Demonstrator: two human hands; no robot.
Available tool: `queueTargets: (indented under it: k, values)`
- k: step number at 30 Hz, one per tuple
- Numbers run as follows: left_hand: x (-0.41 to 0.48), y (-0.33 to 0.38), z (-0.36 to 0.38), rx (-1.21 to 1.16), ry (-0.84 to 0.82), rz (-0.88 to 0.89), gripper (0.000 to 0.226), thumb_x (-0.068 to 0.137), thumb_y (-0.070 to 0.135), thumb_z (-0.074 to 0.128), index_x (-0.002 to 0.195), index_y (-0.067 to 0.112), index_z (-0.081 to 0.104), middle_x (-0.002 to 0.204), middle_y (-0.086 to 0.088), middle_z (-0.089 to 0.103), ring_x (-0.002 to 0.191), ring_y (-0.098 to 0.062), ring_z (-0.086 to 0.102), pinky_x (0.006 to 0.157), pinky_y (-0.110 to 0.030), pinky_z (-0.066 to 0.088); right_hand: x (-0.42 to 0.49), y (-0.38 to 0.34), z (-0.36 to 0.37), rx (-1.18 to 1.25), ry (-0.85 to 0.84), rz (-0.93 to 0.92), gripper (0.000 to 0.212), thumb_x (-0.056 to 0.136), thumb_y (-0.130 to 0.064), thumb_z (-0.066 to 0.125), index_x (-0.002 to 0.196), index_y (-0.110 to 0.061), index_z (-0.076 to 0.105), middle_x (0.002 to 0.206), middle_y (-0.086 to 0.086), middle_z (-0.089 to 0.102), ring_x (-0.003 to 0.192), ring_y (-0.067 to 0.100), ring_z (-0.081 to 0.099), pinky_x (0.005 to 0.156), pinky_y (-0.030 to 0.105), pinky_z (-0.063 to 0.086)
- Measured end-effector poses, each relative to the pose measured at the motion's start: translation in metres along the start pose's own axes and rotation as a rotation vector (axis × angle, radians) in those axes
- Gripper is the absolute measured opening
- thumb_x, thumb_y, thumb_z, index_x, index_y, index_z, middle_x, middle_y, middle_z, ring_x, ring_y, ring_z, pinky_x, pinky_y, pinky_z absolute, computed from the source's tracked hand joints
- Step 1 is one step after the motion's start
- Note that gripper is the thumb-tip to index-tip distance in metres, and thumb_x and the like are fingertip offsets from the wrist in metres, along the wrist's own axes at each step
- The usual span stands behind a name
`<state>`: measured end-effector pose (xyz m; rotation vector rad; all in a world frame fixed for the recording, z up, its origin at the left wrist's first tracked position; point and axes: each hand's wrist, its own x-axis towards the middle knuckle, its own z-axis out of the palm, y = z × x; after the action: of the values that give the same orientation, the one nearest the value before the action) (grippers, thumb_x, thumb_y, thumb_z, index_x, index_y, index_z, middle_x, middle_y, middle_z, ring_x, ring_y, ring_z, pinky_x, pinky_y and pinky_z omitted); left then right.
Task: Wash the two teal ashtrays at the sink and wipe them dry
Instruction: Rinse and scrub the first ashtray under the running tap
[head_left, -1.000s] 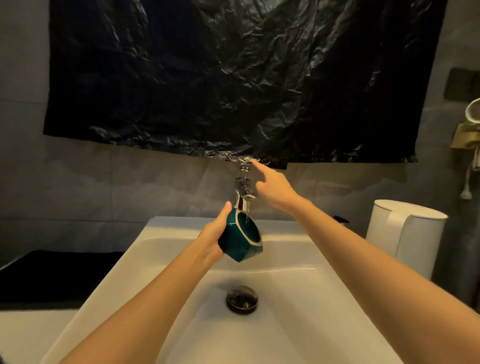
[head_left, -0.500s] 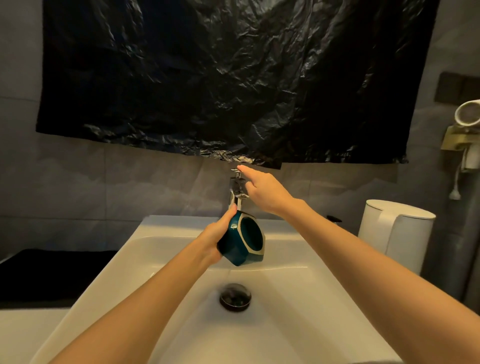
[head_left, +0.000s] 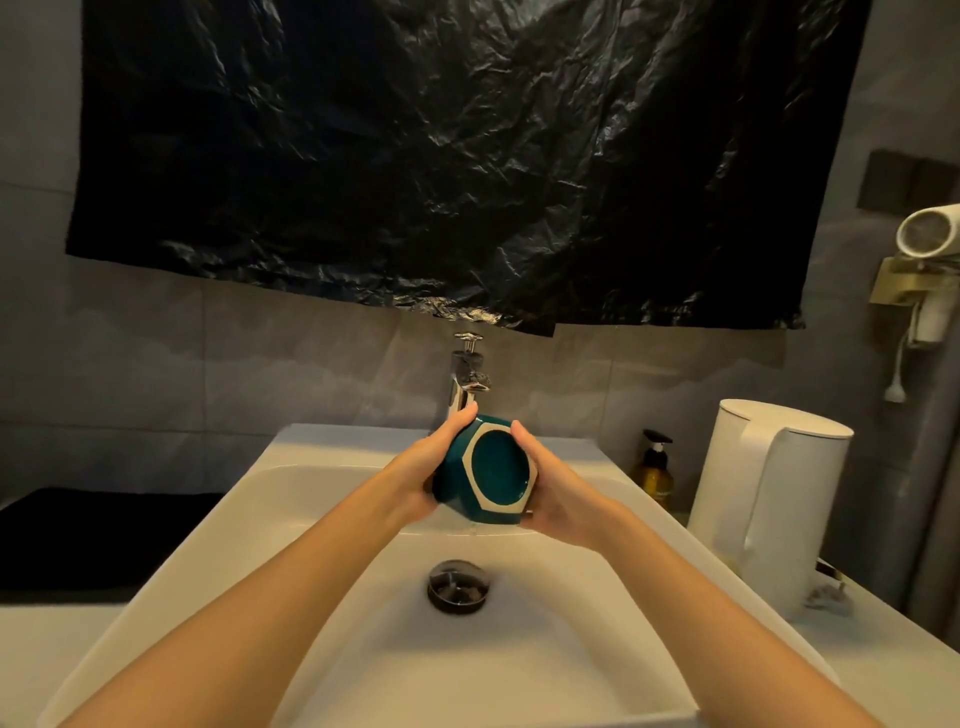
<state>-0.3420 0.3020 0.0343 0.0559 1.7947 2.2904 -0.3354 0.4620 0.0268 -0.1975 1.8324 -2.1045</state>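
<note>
Teal ashtray (head_left: 488, 475) between both hands' grip, below faucet (head_left: 464, 382)

Teal ashtray (head_left: 493, 475) with pale cream hexagonal rim, between left hand (head_left: 421, 473) and right hand (head_left: 556, 493). Below them, white sink (head_left: 311, 499), black drain (head_left: 459, 586). Above, shiny chrome faucet (head_left: 460, 400), glossy crinkled black plastic sheet (head_left: 441, 156), mottled grey wall tiles (head_left: 260, 364). Right of right hand, amber bottle (head_left: 655, 470) with black pump, white kettle (head_left: 769, 499). Left of left hand, black mat (head_left: 93, 535).

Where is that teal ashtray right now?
In the head view the teal ashtray is near the centre, held between the left hand and the right hand, just under the faucet and above the sink basin.
</note>
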Motion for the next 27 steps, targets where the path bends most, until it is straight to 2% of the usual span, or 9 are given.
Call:
queueTargets:
  k: [3,6,9,13,15,17,21,24,27]
  values:
    - [-0.002,0.001,0.002,-0.094,-0.034,-0.021,0.054,0.080,0.056,0.062,0.114,0.014,0.064,0.111,-0.009,0.069,0.106,-0.026,0.063,0.089,-0.036,0.053,-0.005,-0.003,0.001,0.119,-0.024,-0.037,0.048,0.087,-0.054,0.057,0.116,-0.017,0.062,0.111,0.006,0.071,0.102,0.023,0.067,0.084,0.037,0.054]
    - [-0.003,0.000,0.005,-0.067,-0.098,-0.060,0.048,0.086,0.054,0.056,0.111,0.014,0.064,0.106,-0.007,0.071,0.102,-0.023,0.064,0.086,-0.034,0.053,-0.006,-0.005,-0.002,0.158,0.021,-0.024,0.041,0.084,-0.050,0.062,0.105,-0.015,0.067,0.101,0.008,0.073,0.090,0.024,0.069,0.079,0.035,0.055]
    - [-0.001,-0.003,0.004,0.154,-0.035,-0.124,0.059,0.085,0.063,0.050,0.117,0.015,0.060,0.112,-0.005,0.067,0.103,-0.019,0.060,0.077,-0.030,0.052,-0.006,-0.006,-0.007,0.126,0.114,0.047,0.041,0.079,-0.049,0.068,0.099,-0.013,0.067,0.096,0.009,0.073,0.086,0.024,0.068,0.076,0.034,0.055]
    - [0.003,-0.006,-0.001,0.507,0.134,-0.053,0.059,0.088,0.059,0.048,0.126,0.015,0.053,0.127,-0.005,0.056,0.113,-0.021,0.051,0.085,-0.033,0.046,-0.001,-0.002,-0.009,-0.014,0.276,-0.032,0.042,0.077,-0.050,0.070,0.099,-0.014,0.066,0.092,0.005,0.073,0.085,0.020,0.068,0.072,0.029,0.053]
    - [0.002,-0.003,-0.003,0.541,0.137,-0.026,0.051,0.091,0.053,0.049,0.126,0.016,0.055,0.128,-0.005,0.056,0.114,-0.021,0.052,0.089,-0.034,0.047,0.001,-0.002,-0.008,-0.167,0.413,-0.178,0.042,0.074,-0.050,0.074,0.095,-0.017,0.063,0.093,0.003,0.070,0.083,0.017,0.065,0.069,0.025,0.053]
    - [-0.001,0.000,-0.003,0.439,0.084,-0.059,0.048,0.091,0.052,0.047,0.121,0.016,0.059,0.124,-0.008,0.060,0.111,-0.023,0.057,0.093,-0.036,0.049,0.001,0.000,-0.006,-0.371,0.498,-0.344,0.044,0.070,-0.049,0.078,0.096,-0.020,0.057,0.094,-0.003,0.065,0.082,0.012,0.060,0.063,0.020,0.051]
    - [-0.003,0.002,-0.010,0.225,0.002,-0.136,0.058,0.089,0.059,0.045,0.120,0.012,0.058,0.118,-0.014,0.065,0.106,-0.031,0.064,0.095,-0.044,0.050,0.000,0.007,-0.003,-0.815,0.475,-0.666,0.054,0.064,-0.045,0.084,0.099,-0.022,0.050,0.089,-0.011,0.057,0.081,0.008,0.056,0.063,0.016,0.050]
    - [-0.002,0.004,-0.016,0.195,-0.025,-0.208,0.068,0.082,0.070,0.046,0.120,0.015,0.057,0.114,-0.012,0.068,0.100,-0.030,0.067,0.090,-0.043,0.053,0.004,0.012,-0.005,-1.147,0.432,-0.866,0.054,0.063,-0.050,0.083,0.091,-0.017,0.051,0.085,-0.004,0.059,0.076,0.014,0.052,0.064,0.030,0.049]
    - [-0.004,0.006,-0.016,0.204,-0.038,-0.248,0.067,0.077,0.073,0.049,0.114,0.018,0.059,0.111,-0.010,0.070,0.102,-0.029,0.066,0.088,-0.042,0.053,0.007,0.013,-0.007,-1.399,0.354,-1.086,0.051,0.065,-0.045,0.082,0.093,-0.012,0.055,0.088,0.003,0.062,0.076,0.020,0.051,0.066,0.039,0.048]
